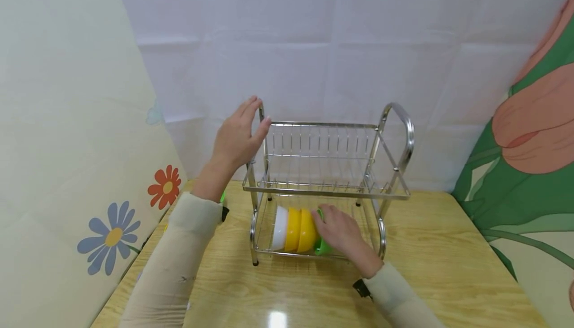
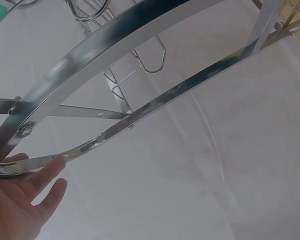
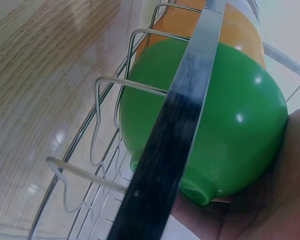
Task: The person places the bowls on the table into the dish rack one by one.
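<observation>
A two-tier metal dish rack (image 1: pixel 327 194) stands on the wooden table. My left hand (image 1: pixel 237 136) rests on the curved top of its left side frame, fingers nearly straight and thumb spread, as the left wrist view also shows. Low in the rack, my right hand (image 1: pixel 338 228) grips a green bowl (image 3: pixel 240 120) that stands on its side on the bottom tier. To the left of this bowl, a white bowl (image 1: pixel 280 228) and two yellow bowls (image 1: pixel 293 229) are lined up on edge. My right fingers partly hide the green bowl in the head view.
The rack's upper tier has upright wire dividers (image 1: pixel 309 141), and an arched handle (image 1: pixel 405 133) rises on its right side. A front bar (image 3: pixel 185 110) crosses before the green bowl. Behind hangs a white cloth (image 1: pixel 305 44); flower-patterned panels flank the table (image 1: pixel 430 268).
</observation>
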The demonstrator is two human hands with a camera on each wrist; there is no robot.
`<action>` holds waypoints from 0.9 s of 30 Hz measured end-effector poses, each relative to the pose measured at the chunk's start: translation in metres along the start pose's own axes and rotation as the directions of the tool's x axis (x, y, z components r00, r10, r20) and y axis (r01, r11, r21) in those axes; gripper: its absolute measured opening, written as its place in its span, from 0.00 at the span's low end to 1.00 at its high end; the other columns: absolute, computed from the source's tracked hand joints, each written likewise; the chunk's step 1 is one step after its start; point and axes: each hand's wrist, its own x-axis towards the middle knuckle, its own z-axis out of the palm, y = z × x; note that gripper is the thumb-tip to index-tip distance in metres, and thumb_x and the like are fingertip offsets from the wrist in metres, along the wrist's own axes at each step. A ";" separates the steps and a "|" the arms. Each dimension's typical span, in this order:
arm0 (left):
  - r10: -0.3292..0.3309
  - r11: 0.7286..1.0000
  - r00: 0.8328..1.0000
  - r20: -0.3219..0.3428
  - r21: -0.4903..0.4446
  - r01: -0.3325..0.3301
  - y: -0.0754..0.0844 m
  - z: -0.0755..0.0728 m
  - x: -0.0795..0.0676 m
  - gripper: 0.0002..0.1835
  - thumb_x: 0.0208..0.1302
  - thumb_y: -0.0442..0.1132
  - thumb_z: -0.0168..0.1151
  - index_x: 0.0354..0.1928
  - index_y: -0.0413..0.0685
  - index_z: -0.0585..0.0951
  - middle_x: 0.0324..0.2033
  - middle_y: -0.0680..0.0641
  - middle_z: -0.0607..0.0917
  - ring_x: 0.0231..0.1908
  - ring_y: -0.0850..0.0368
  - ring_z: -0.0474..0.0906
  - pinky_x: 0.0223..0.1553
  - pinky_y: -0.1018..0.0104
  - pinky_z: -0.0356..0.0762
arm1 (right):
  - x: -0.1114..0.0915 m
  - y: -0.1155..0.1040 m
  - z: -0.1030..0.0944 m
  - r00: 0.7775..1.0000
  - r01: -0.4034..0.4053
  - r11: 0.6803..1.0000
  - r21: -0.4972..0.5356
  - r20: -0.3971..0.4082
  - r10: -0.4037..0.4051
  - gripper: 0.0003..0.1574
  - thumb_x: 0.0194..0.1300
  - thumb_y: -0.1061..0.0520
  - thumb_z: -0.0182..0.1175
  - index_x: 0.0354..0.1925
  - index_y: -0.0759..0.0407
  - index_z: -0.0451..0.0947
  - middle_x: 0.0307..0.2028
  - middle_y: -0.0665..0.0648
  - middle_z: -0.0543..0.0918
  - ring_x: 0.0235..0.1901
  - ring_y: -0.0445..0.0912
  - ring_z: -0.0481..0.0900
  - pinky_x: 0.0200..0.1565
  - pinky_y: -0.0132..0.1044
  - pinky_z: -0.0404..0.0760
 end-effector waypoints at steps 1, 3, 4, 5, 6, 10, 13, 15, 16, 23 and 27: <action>-0.002 1.000 1.000 0.001 0.006 0.002 0.000 0.000 0.000 0.33 0.77 0.58 0.42 0.74 0.46 0.64 0.75 0.45 0.65 0.71 0.44 0.67 0.68 0.46 0.70 | 0.000 0.000 0.000 1.000 0.000 1.000 0.000 -0.003 0.000 0.35 0.78 0.38 0.41 0.65 0.61 0.71 0.60 0.65 0.79 0.56 0.59 0.80 0.54 0.59 0.80; -0.006 1.000 1.000 0.002 0.009 0.006 0.001 0.000 0.000 0.32 0.77 0.57 0.41 0.74 0.46 0.64 0.75 0.45 0.65 0.68 0.41 0.70 0.66 0.45 0.72 | 0.001 0.000 0.001 1.000 -0.002 1.000 0.000 -0.007 0.002 0.35 0.78 0.38 0.41 0.65 0.61 0.71 0.60 0.64 0.79 0.55 0.59 0.80 0.54 0.58 0.81; -0.009 1.000 1.000 0.003 0.009 0.009 0.001 0.000 0.000 0.32 0.77 0.57 0.41 0.74 0.46 0.64 0.75 0.45 0.65 0.66 0.40 0.72 0.65 0.45 0.73 | 0.002 -0.001 0.001 1.000 0.000 1.000 -0.003 -0.007 0.000 0.35 0.79 0.38 0.40 0.65 0.61 0.72 0.60 0.64 0.80 0.55 0.59 0.80 0.53 0.58 0.81; -0.010 1.000 1.000 0.002 0.010 0.010 0.002 0.000 0.000 0.32 0.77 0.56 0.42 0.74 0.46 0.64 0.74 0.45 0.66 0.64 0.39 0.74 0.64 0.44 0.74 | 0.002 -0.001 0.001 1.000 0.001 1.000 -0.005 -0.006 -0.001 0.34 0.79 0.38 0.40 0.65 0.61 0.72 0.59 0.64 0.80 0.54 0.59 0.81 0.52 0.58 0.82; -0.014 1.000 1.000 0.003 0.010 0.014 0.002 0.000 0.000 0.31 0.77 0.56 0.41 0.74 0.46 0.64 0.74 0.45 0.65 0.62 0.39 0.75 0.63 0.44 0.75 | 0.003 -0.001 0.001 1.000 0.003 1.000 -0.008 -0.004 -0.003 0.34 0.79 0.38 0.41 0.65 0.61 0.72 0.59 0.64 0.80 0.54 0.59 0.81 0.52 0.58 0.82; -0.024 1.000 1.000 -0.003 0.019 0.024 0.003 0.000 -0.002 0.31 0.78 0.53 0.42 0.74 0.44 0.65 0.74 0.44 0.66 0.53 0.37 0.80 0.60 0.45 0.78 | 0.004 -0.003 0.002 1.000 0.004 1.000 -0.020 0.011 -0.004 0.34 0.79 0.38 0.40 0.64 0.60 0.72 0.59 0.64 0.80 0.52 0.58 0.82 0.48 0.56 0.84; -0.029 0.999 1.000 -0.010 0.023 0.030 0.003 0.001 -0.002 0.30 0.78 0.52 0.41 0.73 0.44 0.65 0.74 0.45 0.67 0.53 0.37 0.80 0.59 0.44 0.78 | 0.004 -0.003 0.003 1.000 -0.005 1.000 -0.024 0.015 0.006 0.35 0.79 0.37 0.39 0.64 0.60 0.72 0.57 0.63 0.81 0.49 0.56 0.82 0.45 0.54 0.84; -0.033 0.999 0.999 -0.015 0.020 0.034 0.004 0.001 -0.002 0.30 0.78 0.52 0.41 0.73 0.43 0.65 0.74 0.45 0.67 0.56 0.36 0.78 0.61 0.44 0.77 | 0.005 -0.003 0.004 1.000 -0.014 0.999 -0.029 0.013 0.015 0.35 0.78 0.36 0.39 0.64 0.59 0.72 0.56 0.63 0.81 0.48 0.55 0.82 0.45 0.53 0.84; -0.035 0.999 0.999 -0.017 0.019 0.036 0.004 0.001 -0.002 0.29 0.78 0.51 0.41 0.73 0.43 0.65 0.74 0.45 0.67 0.58 0.36 0.78 0.61 0.44 0.76 | 0.005 -0.004 0.004 1.000 -0.017 0.999 -0.029 0.012 0.017 0.35 0.78 0.37 0.39 0.64 0.59 0.72 0.56 0.63 0.81 0.47 0.55 0.82 0.44 0.53 0.84; -0.035 0.999 0.999 -0.039 0.011 0.035 0.004 0.002 -0.003 0.28 0.78 0.50 0.41 0.73 0.43 0.66 0.73 0.44 0.68 0.58 0.36 0.78 0.61 0.44 0.76 | 0.005 -0.006 0.005 1.000 -0.026 0.999 -0.038 0.016 0.026 0.36 0.79 0.35 0.37 0.64 0.58 0.73 0.54 0.61 0.82 0.44 0.53 0.82 0.41 0.51 0.84; -0.032 0.999 0.998 -0.045 0.012 0.033 0.004 0.003 -0.003 0.28 0.78 0.49 0.42 0.72 0.43 0.67 0.73 0.44 0.69 0.57 0.36 0.78 0.60 0.44 0.77 | 0.005 -0.007 0.006 0.999 -0.029 0.999 -0.040 0.015 0.029 0.35 0.79 0.36 0.37 0.63 0.58 0.73 0.53 0.61 0.82 0.40 0.51 0.81 0.37 0.48 0.83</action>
